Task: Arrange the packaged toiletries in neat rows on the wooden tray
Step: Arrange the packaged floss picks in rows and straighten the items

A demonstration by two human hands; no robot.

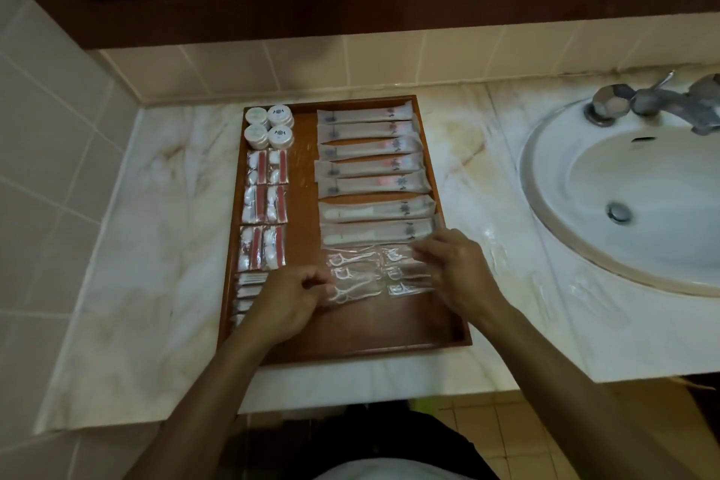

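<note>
Both forearms reach in from the near edge, over the near half of the wooden tray (448, 207), which lies on the marble worktop (156, 207) left of the sink (623, 199). The left hand (290, 302) hovers low with its back up and the fingers curled in; its fingertips touch the left end of a clear floss pick packet (352, 290), though whether this grip actually pinches it is hard to tell through the blur. The right hand (456, 265) lies flatter, fingers fairly straight and spread, pointing left, its fingertips resting on the right-hand floss pick packets (405, 273); this grip is loose and closes round nothing.

The floss packets sit in two short columns at the near right of the tray. Beyond them, long toothbrush sachets (370, 160) are stacked in a neat column toward the far edge. On the left side, four small round jars (269, 127) stand in the far corner, then red-and-white packets (267, 203) in pairs, then narrow white packets (249, 288) nearest.
</note>
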